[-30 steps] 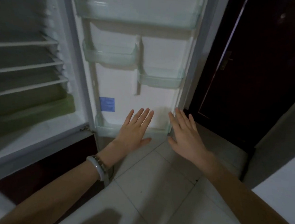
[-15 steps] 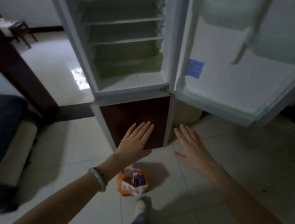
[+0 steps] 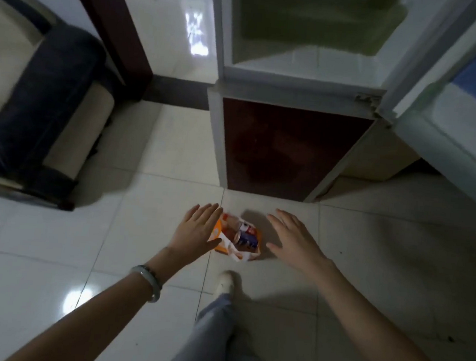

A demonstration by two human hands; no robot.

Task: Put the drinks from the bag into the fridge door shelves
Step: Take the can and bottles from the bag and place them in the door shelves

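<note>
Grip: both of your hands are open, fingers spread and palms down, holding nothing. Your left hand (image 3: 198, 230) hangs over the left edge of the small orange-and-white plastic bag (image 3: 233, 242), partly covering it; whether it touches the bag cannot be told. Your right hand (image 3: 293, 241) hangs just beside the bag at its 3 o'clock, apart from it.

The bag sits on the pale glossy tiled floor (image 3: 54, 251), mouth open. Inside it, a dark blue drink can (image 3: 247, 239) with a white-and-red label lies tilted; other contents are too blurred to name.

At 12 o'clock from the bag stands the white fridge (image 3: 296, 79), its upper compartment open, with a dark red lower panel (image 3: 284, 150). The open fridge door (image 3: 447, 117) swings out at 2 o'clock.

A pale green bangle (image 3: 149, 283) circles your left wrist. Your white shoe (image 3: 224, 283) stands at 6 o'clock from the bag. A dark blue and cream sofa (image 3: 37, 107) sits at 10 o'clock.
</note>
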